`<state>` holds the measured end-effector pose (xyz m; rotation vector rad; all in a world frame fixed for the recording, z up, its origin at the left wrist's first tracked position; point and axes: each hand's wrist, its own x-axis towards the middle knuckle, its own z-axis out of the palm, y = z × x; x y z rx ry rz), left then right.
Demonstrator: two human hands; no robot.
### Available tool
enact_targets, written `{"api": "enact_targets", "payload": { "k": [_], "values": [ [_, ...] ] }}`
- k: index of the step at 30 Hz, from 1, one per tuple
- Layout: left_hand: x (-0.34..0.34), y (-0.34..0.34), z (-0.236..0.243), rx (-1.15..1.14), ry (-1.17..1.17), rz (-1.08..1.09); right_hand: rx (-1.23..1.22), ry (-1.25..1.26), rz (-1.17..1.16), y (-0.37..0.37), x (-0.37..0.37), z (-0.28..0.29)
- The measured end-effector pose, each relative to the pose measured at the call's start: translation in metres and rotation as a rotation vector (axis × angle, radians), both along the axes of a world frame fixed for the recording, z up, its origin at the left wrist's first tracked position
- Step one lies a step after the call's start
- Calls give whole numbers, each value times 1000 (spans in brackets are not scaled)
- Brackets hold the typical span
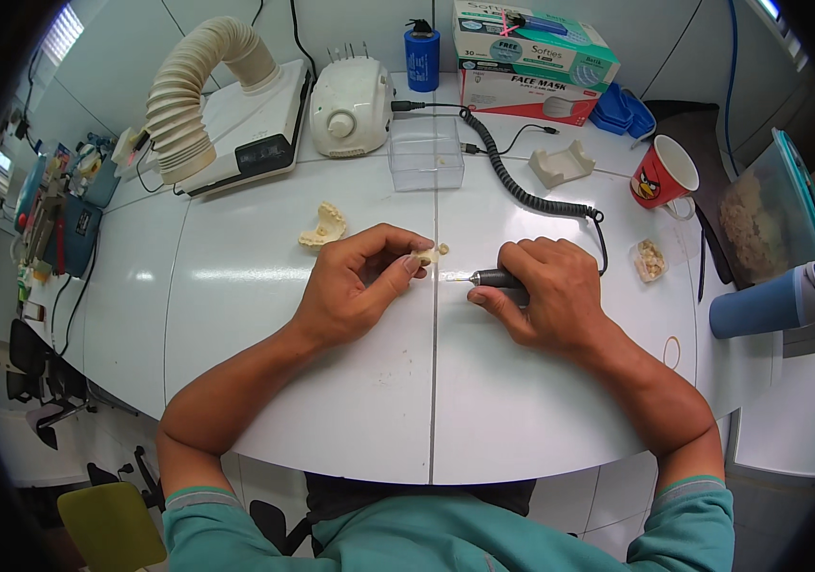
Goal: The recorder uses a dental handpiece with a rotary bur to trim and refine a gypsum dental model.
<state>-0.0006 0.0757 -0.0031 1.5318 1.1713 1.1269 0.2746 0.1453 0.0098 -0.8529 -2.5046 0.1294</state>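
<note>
Between the thumb and fingers of my left hand (358, 284) is a small cream-coloured dental model piece (425, 256), partly covered by the fingertips. My right hand (557, 291) is wrapped round a dark rotary handpiece (497, 278). Its thin bur points left, a short way from the piece. A coiled black cord (522, 194) runs from the handpiece's side of the table to the white control unit (351, 107). Just right of my left fingertips lies a tiny cream piece (443, 249). Behind my left hand sits a cream dental arch model (322, 226).
A white dust extractor with a ribbed hose (181, 105) stands at the back left. Past my hands are a clear plastic box (425, 164) and a cream holder (562, 165). To the right are a red mug (663, 172), a small tub (649, 260) and a blue tumbler (760, 307).
</note>
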Motion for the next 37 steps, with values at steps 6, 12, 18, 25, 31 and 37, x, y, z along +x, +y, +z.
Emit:
{"api": "enact_targets", "payload": {
  "k": [6,12,18,25,31,37],
  "values": [
    [4,-3,1,-140,-205,-9,0,8,2,-2,0,2],
    [10,-7,6,-129,-61,-38,-11,4,-16,-3,0,1],
    [9,-4,1,-130,-174,-30,-21,20,-10,-3,-2,0],
    [1,2,-1,-103,-269,-85,-16,27,-19,-3,-1,0],
    [2,2,-4,-71,-275,-110,-9,40,-9,-2,0,-1],
    [1,2,0,-152,-112,-160,-27,19,-20,-3,-1,-2]
  ]
}}
